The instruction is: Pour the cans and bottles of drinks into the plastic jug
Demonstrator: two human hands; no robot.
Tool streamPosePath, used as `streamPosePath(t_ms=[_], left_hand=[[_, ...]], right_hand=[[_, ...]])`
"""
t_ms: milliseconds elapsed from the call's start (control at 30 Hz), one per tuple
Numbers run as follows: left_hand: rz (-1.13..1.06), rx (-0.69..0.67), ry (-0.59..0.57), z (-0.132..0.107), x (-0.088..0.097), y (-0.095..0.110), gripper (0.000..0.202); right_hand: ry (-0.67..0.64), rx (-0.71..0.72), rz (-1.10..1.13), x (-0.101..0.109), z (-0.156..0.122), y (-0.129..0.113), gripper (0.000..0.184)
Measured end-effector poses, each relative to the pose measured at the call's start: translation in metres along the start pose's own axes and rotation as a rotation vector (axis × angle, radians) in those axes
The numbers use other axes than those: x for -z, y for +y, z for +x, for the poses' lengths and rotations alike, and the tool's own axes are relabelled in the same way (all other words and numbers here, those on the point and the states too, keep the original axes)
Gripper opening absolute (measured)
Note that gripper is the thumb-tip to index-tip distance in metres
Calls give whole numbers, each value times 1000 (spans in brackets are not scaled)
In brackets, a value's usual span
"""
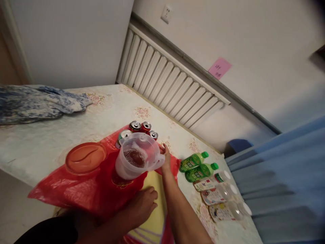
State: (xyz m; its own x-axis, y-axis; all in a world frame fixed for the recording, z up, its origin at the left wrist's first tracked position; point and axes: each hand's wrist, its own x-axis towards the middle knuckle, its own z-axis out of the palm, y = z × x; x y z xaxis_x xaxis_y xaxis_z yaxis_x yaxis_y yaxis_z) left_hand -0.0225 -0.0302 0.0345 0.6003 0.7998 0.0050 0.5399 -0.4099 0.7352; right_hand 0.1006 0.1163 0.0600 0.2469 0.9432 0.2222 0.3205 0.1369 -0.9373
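Note:
A clear plastic measuring jug (134, 162) with foamy brown liquid stands on a red plastic bag (73, 189). My right hand (165, 157) is just beside the jug's handle, its visible fingers stretched apart; some of it is hidden behind the handle. Low over a yellow flat item (153, 189), my left hand (144, 205) has its fingers curled in, and its palm is hidden. Several drink cans (135, 126) are grouped behind the jug. An orange round lid (86, 157) lies on the bag to the left.
Two green-capped bottles (194, 161) lie at the right, with several clear labelled bottles (215, 196) beside them. A crumpled blue-and-white cloth (38, 103) lies on the flowered tablecloth (111, 108). A radiator (162, 74) runs behind the table; a blue curtain (286, 176) hangs at right.

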Motion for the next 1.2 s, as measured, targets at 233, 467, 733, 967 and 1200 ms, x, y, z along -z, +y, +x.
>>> streamPosePath(t_ms=[233, 467, 733, 967, 1200], left_hand=[[129, -110, 93, 0, -18, -12, 17], [369, -128, 106, -1, -29, -15, 23], [485, -73, 162, 0, -37, -7, 25], [511, -18, 220, -5, -40, 0, 24], [541, -18, 240, -3, -39, -4, 24]], right_hand=[[3, -149, 90, 121, -143, 7, 47], [183, -343, 102, 208, -237, 49, 39], [253, -356, 247, 219, -243, 72, 44], [255, -339, 323, 223, -243, 67, 39], [295, -303, 357, 227, -245, 73, 39]])
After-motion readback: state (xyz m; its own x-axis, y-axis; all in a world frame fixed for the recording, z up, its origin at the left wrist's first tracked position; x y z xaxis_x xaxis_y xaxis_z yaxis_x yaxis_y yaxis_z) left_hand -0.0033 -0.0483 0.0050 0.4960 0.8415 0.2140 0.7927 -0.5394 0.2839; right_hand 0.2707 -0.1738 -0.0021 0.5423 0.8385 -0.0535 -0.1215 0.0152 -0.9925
